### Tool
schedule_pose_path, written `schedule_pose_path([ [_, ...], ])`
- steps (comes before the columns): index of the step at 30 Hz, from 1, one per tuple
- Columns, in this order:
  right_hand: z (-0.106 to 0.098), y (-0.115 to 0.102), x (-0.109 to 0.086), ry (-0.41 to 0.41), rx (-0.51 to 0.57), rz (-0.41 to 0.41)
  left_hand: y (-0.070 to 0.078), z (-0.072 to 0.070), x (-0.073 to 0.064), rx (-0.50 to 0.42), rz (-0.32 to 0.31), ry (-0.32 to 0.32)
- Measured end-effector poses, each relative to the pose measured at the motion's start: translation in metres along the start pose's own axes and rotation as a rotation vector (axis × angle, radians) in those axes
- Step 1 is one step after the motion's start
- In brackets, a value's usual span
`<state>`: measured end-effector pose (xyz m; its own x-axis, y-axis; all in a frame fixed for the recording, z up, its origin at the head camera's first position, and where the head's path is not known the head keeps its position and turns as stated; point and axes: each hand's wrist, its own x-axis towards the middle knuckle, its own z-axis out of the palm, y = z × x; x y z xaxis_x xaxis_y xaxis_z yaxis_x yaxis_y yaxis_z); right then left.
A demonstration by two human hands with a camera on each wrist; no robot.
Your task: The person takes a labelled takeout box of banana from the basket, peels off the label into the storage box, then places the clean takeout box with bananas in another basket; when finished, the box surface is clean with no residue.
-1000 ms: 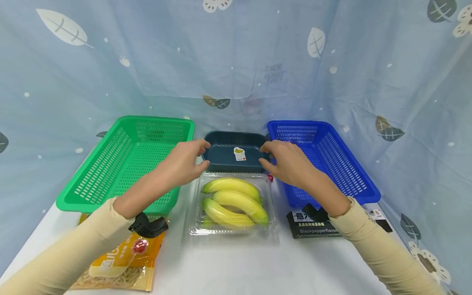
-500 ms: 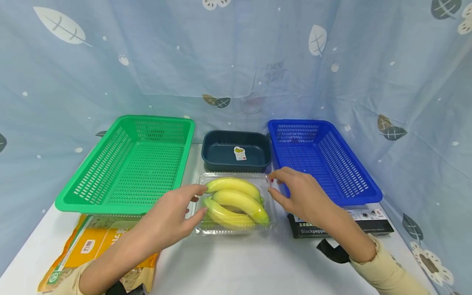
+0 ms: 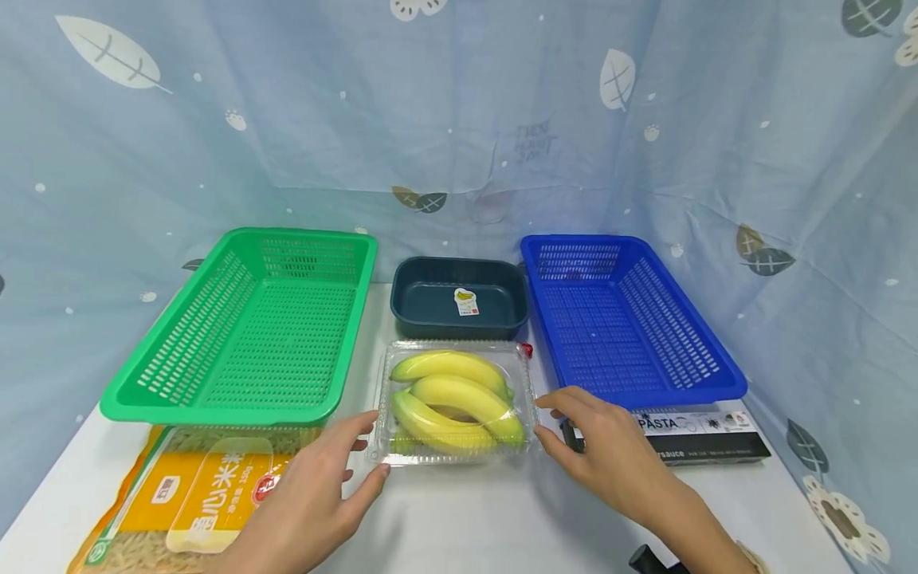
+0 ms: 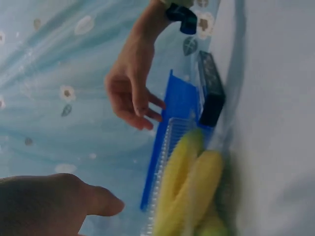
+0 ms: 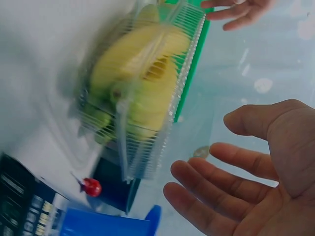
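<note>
A clear plastic clamshell box (image 3: 459,461) with several bananas (image 3: 469,399) inside lies on the white table, its lid down. My left hand (image 3: 315,494) is by the box's front left corner, fingers spread and thumb apart; whether it touches is unclear. On the other side my right hand (image 3: 610,454) stands with fingertips close to the right edge. In the right wrist view the fingers (image 5: 216,177) are loosely bent and hold nothing. Behind the box sits a dark blue rectangular dish (image 3: 459,327) with a banana sticker (image 3: 466,301).
A green basket (image 3: 287,406) is at the left, a blue basket (image 3: 634,335) at the right. An orange bag of noodles (image 3: 179,494) lies front left, partly under my arm. A black pasta box (image 3: 703,446) lies front right. A small red cherry-like thing (image 5: 91,187) lies beside the clamshell box.
Both hands have come down and toward me from beside the dark dish to either side of the clamshell box. The box and the baskets stay in place.
</note>
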<state>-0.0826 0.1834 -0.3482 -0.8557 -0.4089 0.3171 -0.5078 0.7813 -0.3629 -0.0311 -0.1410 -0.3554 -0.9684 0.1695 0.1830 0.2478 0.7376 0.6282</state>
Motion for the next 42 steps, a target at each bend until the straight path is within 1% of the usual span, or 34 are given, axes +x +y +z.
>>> schedule_pose_path([
  [2,0.003,0.0,-0.006,0.019,0.004,0.028,-0.003,0.005,-0.004,-0.021,0.002,0.029],
  [3,0.005,0.0,-0.009,0.032,0.007,0.042,-0.005,0.008,-0.005,-0.035,-0.007,0.033],
  [5,0.009,0.0,-0.014,0.053,0.03,0.075,-0.009,0.013,-0.006,-0.071,-0.037,0.023],
  [9,0.022,-0.002,-0.024,0.085,0.154,0.156,-0.015,0.022,-0.003,-0.174,-0.141,-0.031],
  [11,0.03,-0.003,-0.03,0.088,0.233,0.214,-0.019,0.027,0.002,-0.243,-0.18,-0.039],
  [13,0.038,-0.004,-0.035,0.087,0.298,0.278,-0.024,0.033,0.009,-0.3,-0.207,-0.035],
  [15,0.047,-0.004,-0.04,0.096,0.362,0.337,-0.029,0.039,0.017,-0.346,-0.219,-0.021],
  [18,0.06,-0.004,-0.043,0.121,0.46,0.388,-0.035,0.046,0.029,-0.4,-0.226,-0.002],
  [19,0.064,-0.003,-0.043,0.129,0.482,0.398,-0.037,0.048,0.032,-0.419,-0.225,0.004],
  [22,0.071,-0.001,-0.041,0.141,0.524,0.418,-0.042,0.051,0.043,-0.503,-0.255,0.01],
  [25,0.076,0.002,-0.036,0.131,0.58,0.451,-0.046,0.053,0.052,-0.579,-0.322,0.007],
  [28,0.08,0.004,-0.032,0.109,0.693,0.483,-0.049,0.055,0.06,-0.614,-0.386,0.003],
  [31,0.082,0.006,-0.029,0.09,0.773,0.501,-0.052,0.056,0.068,-0.645,-0.41,0.0],
  [34,0.084,0.006,-0.027,0.081,0.788,0.505,-0.053,0.057,0.073,-0.675,-0.417,-0.005],
  [37,0.083,0.006,-0.027,0.079,0.798,0.509,-0.052,0.058,0.074,-0.692,-0.431,-0.006],
  [42,0.078,0.005,-0.032,0.095,0.773,0.506,-0.049,0.06,0.069,-0.719,-0.434,0.003],
])
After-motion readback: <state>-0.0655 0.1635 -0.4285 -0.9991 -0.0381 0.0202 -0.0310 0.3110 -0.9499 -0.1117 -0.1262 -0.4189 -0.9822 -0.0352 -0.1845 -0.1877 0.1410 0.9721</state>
